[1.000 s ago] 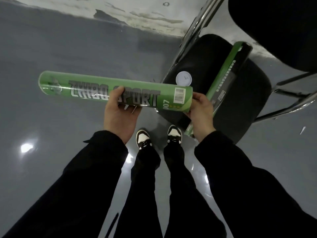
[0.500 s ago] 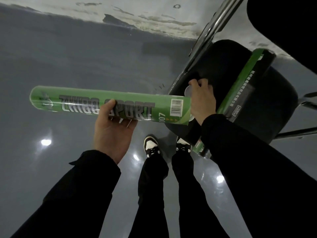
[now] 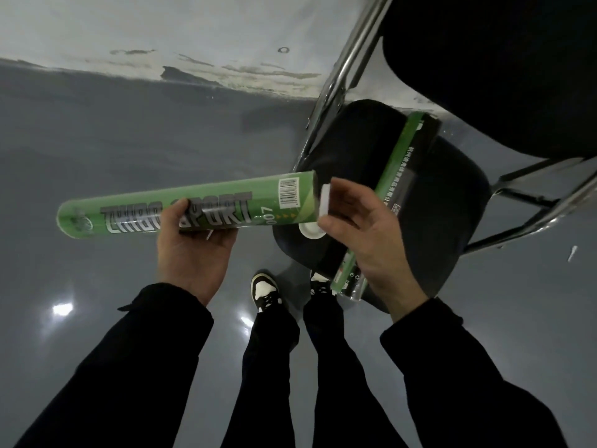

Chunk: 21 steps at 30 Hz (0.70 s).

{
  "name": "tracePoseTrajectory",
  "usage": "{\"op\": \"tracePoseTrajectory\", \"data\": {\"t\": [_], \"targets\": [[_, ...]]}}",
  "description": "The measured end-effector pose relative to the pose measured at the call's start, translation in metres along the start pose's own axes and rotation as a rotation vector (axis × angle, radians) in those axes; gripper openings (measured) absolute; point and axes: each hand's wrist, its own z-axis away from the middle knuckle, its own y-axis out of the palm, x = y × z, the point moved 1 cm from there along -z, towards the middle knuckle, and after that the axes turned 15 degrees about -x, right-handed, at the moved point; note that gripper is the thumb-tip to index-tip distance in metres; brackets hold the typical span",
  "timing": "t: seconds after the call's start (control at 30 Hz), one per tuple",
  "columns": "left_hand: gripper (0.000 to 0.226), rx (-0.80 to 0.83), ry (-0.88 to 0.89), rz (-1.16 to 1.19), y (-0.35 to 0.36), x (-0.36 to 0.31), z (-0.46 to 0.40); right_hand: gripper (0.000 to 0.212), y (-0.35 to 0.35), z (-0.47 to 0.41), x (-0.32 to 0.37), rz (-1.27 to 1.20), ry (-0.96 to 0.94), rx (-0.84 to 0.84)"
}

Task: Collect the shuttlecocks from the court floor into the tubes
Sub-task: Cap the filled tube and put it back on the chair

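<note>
Above the grey court floor (image 3: 97, 156), the left hand (image 3: 190, 247) grips a green tube (image 3: 181, 205) round its middle and holds it nearly level, open end toward the right hand (image 3: 358, 234). That hand pinches a white cap (image 3: 324, 200) just beside the tube's mouth, thumb and forefinger narrow on it, the other fingers (image 3: 350, 189) loosely spread.

The risk here, as I judge it, is the cap going on crooked: the tube is held only at mid-length, so a push on its end could swing it, and the cap could slip from so light a pinch and drop to the floor. If the tube is not yet full, capping it would also be premature; whether shuttlecocks are inside cannot be told, since the wall is opaque.

A second green-and-black tube (image 3: 387, 189) lies slantwise across the black seat of a folding chair (image 3: 452, 189), with another white cap (image 3: 310, 231) resting on the seat below the right hand. One small white thing (image 3: 571, 253) lies on the floor at far right, possibly a feather or shuttlecock; it is too small to say.
</note>
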Motion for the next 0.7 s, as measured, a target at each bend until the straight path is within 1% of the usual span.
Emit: {"op": "tracePoseTrajectory", "data": {"t": [0.17,0.33,0.5,0.7], "targets": [[0.015,0.031,0.000,-0.047,0.016,0.008,0.013,0.052,-0.014,0.006,0.012,-0.108,-0.002,-0.078],[0.018,0.072,-0.007,-0.098,0.026,0.017,0.020,0.046,-0.028,0.005,0.017,-0.126,-0.032,-0.097],[0.015,0.094,-0.022,-0.131,0.031,0.028,0.027,0.043,-0.041,0.009,0.016,-0.165,-0.070,-0.100],[0.013,0.101,-0.022,-0.168,0.045,0.049,0.038,0.028,-0.053,0.015,0.006,-0.255,-0.095,-0.248]]}}
